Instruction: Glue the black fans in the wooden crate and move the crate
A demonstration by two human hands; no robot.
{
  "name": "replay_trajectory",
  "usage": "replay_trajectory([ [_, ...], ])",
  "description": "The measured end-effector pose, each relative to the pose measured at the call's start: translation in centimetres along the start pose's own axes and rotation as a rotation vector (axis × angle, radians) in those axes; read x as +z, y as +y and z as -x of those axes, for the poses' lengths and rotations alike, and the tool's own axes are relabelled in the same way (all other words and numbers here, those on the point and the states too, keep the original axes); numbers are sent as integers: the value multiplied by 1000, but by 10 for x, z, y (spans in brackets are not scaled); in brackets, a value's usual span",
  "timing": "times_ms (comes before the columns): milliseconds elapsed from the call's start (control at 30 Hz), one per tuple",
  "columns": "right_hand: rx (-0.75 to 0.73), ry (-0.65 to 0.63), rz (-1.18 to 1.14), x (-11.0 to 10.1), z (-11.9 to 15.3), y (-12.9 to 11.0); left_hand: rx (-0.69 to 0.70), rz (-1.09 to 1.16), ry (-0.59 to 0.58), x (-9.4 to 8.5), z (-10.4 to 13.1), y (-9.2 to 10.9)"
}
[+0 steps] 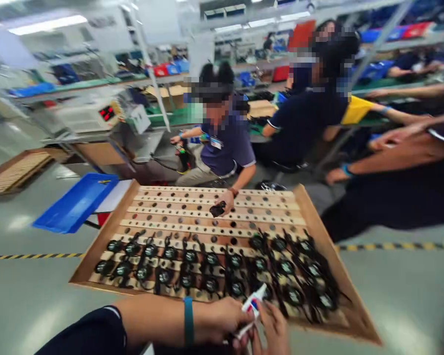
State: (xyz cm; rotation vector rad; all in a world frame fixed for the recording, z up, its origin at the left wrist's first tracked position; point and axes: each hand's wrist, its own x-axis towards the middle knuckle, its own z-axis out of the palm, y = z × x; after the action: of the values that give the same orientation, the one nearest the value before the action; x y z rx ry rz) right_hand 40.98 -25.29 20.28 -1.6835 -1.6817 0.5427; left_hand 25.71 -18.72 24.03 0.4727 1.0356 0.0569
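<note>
My left hand, a teal band on its wrist, is closed around a white squeeze tube with red and blue print. The tube tilts up to the right, its narrow tip over the near edge of the tray. My right hand has its fingers bent against the tube's lower right side, gripping it too. Just beyond lies a shallow wooden tray with slats full of holes. Black round parts with cables sit in its near rows. The tube's lower end is partly hidden by my fingers.
Across the tray a seated co-worker's hand holds a small black part above the slats. A blue plastic bin stands left of the tray. Another person's arm reaches in from the right. Workbenches and several people fill the background.
</note>
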Motion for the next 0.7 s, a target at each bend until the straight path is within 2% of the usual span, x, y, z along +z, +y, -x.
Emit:
replay_trajectory([
  [67,-203,-6,104,-24,-2,40,-96,54,-84,37,-28,10],
  [133,-289,-32,159,-49,-7,75,-157,85,-114,69,-56,22],
  [233,-293,-51,152,-78,-18,119,-203,100,-121,107,-93,33],
  [333,-259,-71,77,-97,-31,156,-211,118,-199,127,-119,40],
  [400,-150,-27,-15,-105,-44,173,-123,60,-246,127,-134,49],
  [433,-35,18,-63,-108,-51,180,-14,-50,-195,123,-141,56],
  [467,121,69,-116,-111,-60,185,139,-221,-85,116,-150,65],
  [567,611,246,-339,-116,-88,199,635,-929,373,87,-191,97],
  [633,763,366,-520,-113,-105,209,799,-1297,512,68,-230,119],
  [700,795,427,-622,-106,-118,220,863,-1534,529,55,-270,136],
])
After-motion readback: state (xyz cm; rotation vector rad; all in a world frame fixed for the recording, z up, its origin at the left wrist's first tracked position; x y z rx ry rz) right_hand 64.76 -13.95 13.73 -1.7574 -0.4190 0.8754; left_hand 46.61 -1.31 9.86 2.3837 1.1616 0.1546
